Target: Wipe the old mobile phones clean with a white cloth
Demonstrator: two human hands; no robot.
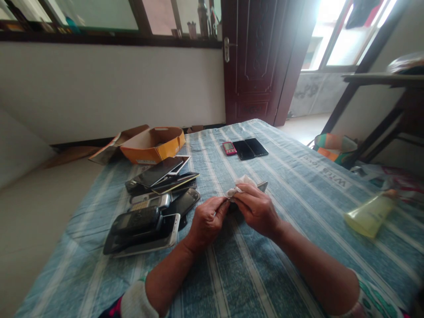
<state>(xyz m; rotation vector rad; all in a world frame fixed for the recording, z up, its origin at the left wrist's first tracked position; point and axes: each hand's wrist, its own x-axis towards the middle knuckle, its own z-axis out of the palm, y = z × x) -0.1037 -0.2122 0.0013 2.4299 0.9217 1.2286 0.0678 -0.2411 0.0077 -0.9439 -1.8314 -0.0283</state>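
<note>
My left hand is closed, its thumb and fingers pinched at the near-left end of a phone. Only the phone's grey far corner and a dark strip show; my hands cover most of it. A crumpled white tissue is bunched under the fingers of my right hand, which press it against the phone. Left of my hands lies a loose pile of phones, with a black touchscreen phone, a silver keypad phone and a large white-edged phone among them.
Beyond my hands, a pink keypad phone lies beside two dark phones. An orange cardboard box stands open at the far-left edge of the striped tablecloth. A yellowish translucent container is on the right.
</note>
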